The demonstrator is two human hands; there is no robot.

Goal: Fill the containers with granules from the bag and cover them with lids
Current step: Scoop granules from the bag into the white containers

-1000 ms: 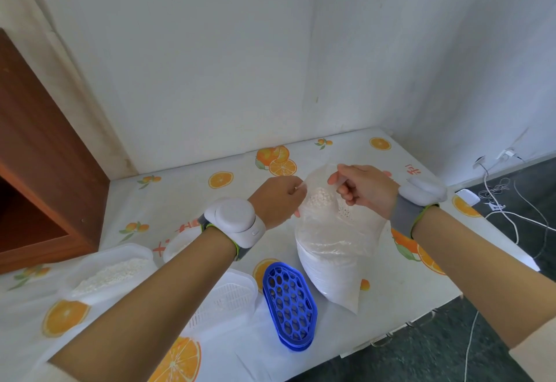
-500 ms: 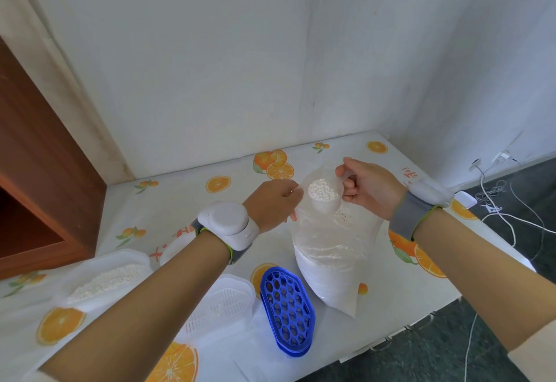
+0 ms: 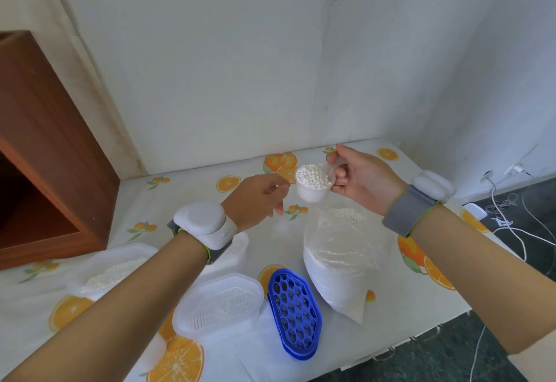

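Right hand (image 3: 362, 178) holds a small clear plastic scoop (image 3: 314, 183) by its handle, fingers curled closed around it. The scoop is heaped with white granules (image 3: 311, 174) and is held in the air above the open mouth of the clear plastic bag of white granules (image 3: 337, 258). Bag stands on the table, right of centre, slumped, mouth open at the top.

Left hand (image 3: 255, 199) is just left of the scoop, fingertips (image 3: 281, 187) pinched together close to the scoop rim; cannot tell if they touch it or hold anything.

White translucent plastic container with a slotted inner tray (image 3: 218, 303) sits near centre, open, a few granules inside. Blue oval plastic lid with honeycomb holes (image 3: 294, 312) lies just right of it, between it and the bag. A second translucent container with white granules (image 3: 115, 270) sits left, partly hidden behind the left forearm, open. A third white container (image 3: 237, 247) is mostly hidden under the left wrist.

Both wrists wear white trackers on grey bands (image 3: 204, 223). Table has a white cloth with orange fruit print (image 3: 228, 183). Brown wooden cabinet (image 3: 45, 155) far left. White cables (image 3: 511, 219) on the dark floor, far right.
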